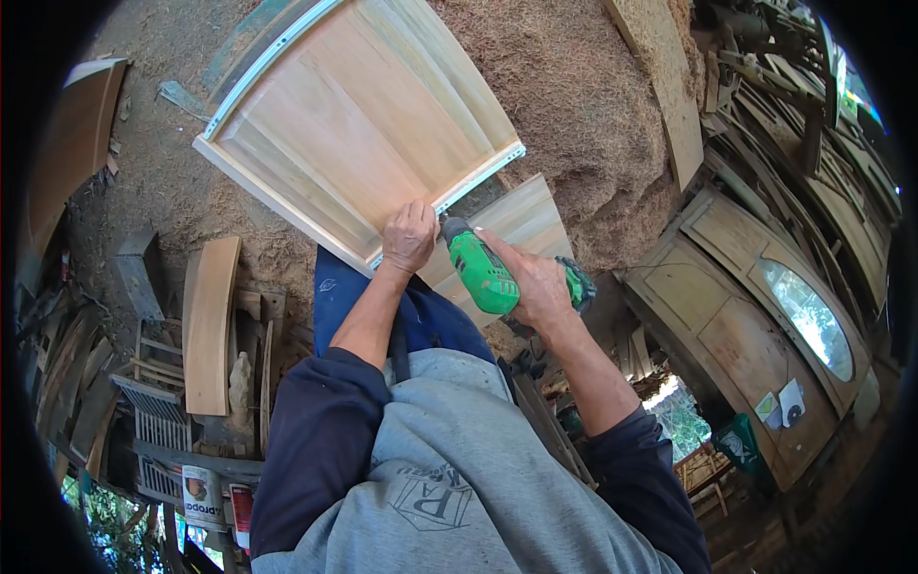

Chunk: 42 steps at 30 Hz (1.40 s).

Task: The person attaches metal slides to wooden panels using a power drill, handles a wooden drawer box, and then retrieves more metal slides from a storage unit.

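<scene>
A pale wooden drawer box (354,124) rests tilted over the sawdust floor, with white metal slide rails along two sides. My left hand (409,235) presses on its near edge beside the white rail (478,178). My right hand (535,282) grips a green power drill (481,271), whose tip points at the rail right next to my left hand's fingers. A second pale board (521,222) lies under the drill. My dark sleeves and grey top fill the lower middle.
Sawdust covers the ground (574,105). A curved wooden plank (210,320) and stacked slats lie at the left. Old wooden doors (755,335), one with an oval glass pane, lean at the right. Paint cans (203,496) stand at the lower left.
</scene>
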Each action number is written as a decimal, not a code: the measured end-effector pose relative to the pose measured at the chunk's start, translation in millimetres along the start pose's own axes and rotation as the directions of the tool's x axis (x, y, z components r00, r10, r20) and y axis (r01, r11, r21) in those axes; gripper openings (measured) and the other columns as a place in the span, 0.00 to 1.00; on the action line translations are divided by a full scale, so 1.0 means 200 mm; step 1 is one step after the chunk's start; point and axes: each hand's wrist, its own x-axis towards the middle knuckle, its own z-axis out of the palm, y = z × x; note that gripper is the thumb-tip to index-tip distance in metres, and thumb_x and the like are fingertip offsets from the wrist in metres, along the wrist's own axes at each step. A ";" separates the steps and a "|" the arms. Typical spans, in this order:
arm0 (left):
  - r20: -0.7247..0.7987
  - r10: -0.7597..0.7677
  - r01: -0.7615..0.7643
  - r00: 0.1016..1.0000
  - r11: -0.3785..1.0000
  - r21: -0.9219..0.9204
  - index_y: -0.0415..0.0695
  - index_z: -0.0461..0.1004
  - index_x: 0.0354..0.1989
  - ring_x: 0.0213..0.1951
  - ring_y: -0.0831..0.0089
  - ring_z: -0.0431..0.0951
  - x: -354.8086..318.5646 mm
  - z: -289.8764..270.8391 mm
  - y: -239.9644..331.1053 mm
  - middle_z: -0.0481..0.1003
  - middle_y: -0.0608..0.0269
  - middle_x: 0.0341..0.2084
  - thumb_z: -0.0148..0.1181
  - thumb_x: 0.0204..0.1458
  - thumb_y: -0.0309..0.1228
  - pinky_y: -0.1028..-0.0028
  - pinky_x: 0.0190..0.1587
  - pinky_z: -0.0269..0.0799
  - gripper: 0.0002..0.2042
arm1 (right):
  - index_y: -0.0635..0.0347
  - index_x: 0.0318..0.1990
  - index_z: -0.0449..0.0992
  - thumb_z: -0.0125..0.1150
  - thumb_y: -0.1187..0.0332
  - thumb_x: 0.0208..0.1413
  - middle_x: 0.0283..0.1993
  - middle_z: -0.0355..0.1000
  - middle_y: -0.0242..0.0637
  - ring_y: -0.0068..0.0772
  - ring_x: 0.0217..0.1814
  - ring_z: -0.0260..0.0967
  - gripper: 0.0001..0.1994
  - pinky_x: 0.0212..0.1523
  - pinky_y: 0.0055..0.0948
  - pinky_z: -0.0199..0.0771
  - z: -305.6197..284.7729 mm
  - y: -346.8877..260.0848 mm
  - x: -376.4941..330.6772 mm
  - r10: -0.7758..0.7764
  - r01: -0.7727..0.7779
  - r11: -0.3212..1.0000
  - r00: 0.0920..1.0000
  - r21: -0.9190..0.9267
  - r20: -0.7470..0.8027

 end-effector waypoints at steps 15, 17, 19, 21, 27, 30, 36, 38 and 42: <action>-0.046 0.033 -0.032 0.998 0.999 0.013 0.44 0.66 0.24 0.30 0.63 0.73 0.00 0.00 -0.01 0.65 0.60 0.24 0.59 0.46 0.33 0.65 0.30 0.70 0.09 | 0.39 0.66 0.59 0.69 0.59 0.44 0.39 0.75 0.41 0.49 0.36 0.77 0.39 0.34 0.45 0.77 -0.03 -0.02 0.04 -0.012 0.019 0.996 0.996 -0.082 0.091; -0.054 0.035 -0.035 0.998 0.999 0.013 0.44 0.66 0.24 0.30 0.63 0.73 0.01 0.00 -0.01 0.65 0.60 0.24 0.60 0.46 0.33 0.65 0.30 0.70 0.09 | 0.39 0.66 0.60 0.68 0.60 0.45 0.38 0.75 0.41 0.49 0.36 0.78 0.38 0.34 0.45 0.77 -0.03 -0.02 0.05 -0.014 0.023 0.995 0.996 -0.097 0.092; -0.045 0.032 -0.032 0.998 0.999 0.003 0.45 0.66 0.24 0.30 0.63 0.73 0.01 0.00 -0.01 0.66 0.60 0.24 0.60 0.46 0.33 0.65 0.30 0.70 0.09 | 0.39 0.66 0.60 0.68 0.60 0.45 0.38 0.75 0.40 0.49 0.36 0.78 0.37 0.34 0.45 0.77 -0.03 -0.02 0.05 -0.020 0.031 0.993 0.995 -0.112 0.095; -0.021 0.027 -0.027 0.999 1.000 -0.015 0.44 0.66 0.25 0.31 0.61 0.73 0.00 0.00 -0.01 0.66 0.59 0.25 0.62 0.45 0.32 0.64 0.31 0.70 0.10 | 0.38 0.65 0.60 0.67 0.60 0.46 0.37 0.75 0.40 0.48 0.34 0.78 0.36 0.32 0.45 0.77 -0.04 -0.02 0.06 -0.032 0.039 0.994 0.997 -0.106 0.068; -0.036 0.037 -0.038 0.999 0.999 -0.020 0.43 0.66 0.25 0.31 0.61 0.73 0.02 -0.01 -0.02 0.66 0.58 0.25 0.62 0.44 0.32 0.64 0.30 0.70 0.10 | 0.38 0.64 0.62 0.66 0.60 0.47 0.35 0.75 0.40 0.48 0.32 0.77 0.34 0.30 0.45 0.77 -0.04 -0.03 0.08 -0.062 0.087 0.975 0.991 -0.206 0.121; -0.036 0.038 -0.038 0.999 0.999 -0.020 0.44 0.66 0.24 0.30 0.62 0.73 0.00 -0.01 -0.02 0.65 0.59 0.24 0.61 0.44 0.32 0.65 0.30 0.70 0.10 | 0.39 0.64 0.63 0.66 0.59 0.47 0.34 0.75 0.40 0.47 0.32 0.77 0.33 0.30 0.45 0.77 -0.09 -0.05 0.10 -0.055 0.078 0.979 0.990 -0.188 0.127; -0.036 0.037 -0.038 0.999 0.999 -0.027 0.44 0.66 0.24 0.30 0.62 0.72 0.00 -0.01 -0.02 0.65 0.59 0.24 0.61 0.45 0.33 0.65 0.30 0.70 0.10 | 0.40 0.63 0.64 0.65 0.59 0.48 0.34 0.75 0.40 0.47 0.32 0.77 0.31 0.31 0.45 0.77 -0.09 -0.06 0.12 -0.075 0.104 0.972 0.987 -0.211 0.141; -0.040 0.035 -0.036 0.999 0.999 -0.031 0.44 0.66 0.24 0.30 0.62 0.72 0.00 -0.01 -0.02 0.65 0.59 0.24 0.60 0.45 0.33 0.65 0.30 0.70 0.10 | 0.40 0.63 0.64 0.64 0.59 0.48 0.34 0.75 0.40 0.46 0.32 0.77 0.31 0.31 0.45 0.77 -0.08 -0.05 0.12 -0.081 0.106 0.973 0.988 -0.204 0.128; -0.048 0.041 -0.043 0.998 0.999 -0.032 0.44 0.66 0.24 0.29 0.63 0.72 0.02 -0.01 -0.03 0.65 0.59 0.24 0.60 0.46 0.32 0.65 0.30 0.70 0.09 | 0.40 0.63 0.64 0.62 0.61 0.50 0.34 0.75 0.40 0.45 0.32 0.78 0.30 0.30 0.44 0.77 -0.05 -0.04 0.12 -0.113 0.152 0.944 0.983 -0.293 0.147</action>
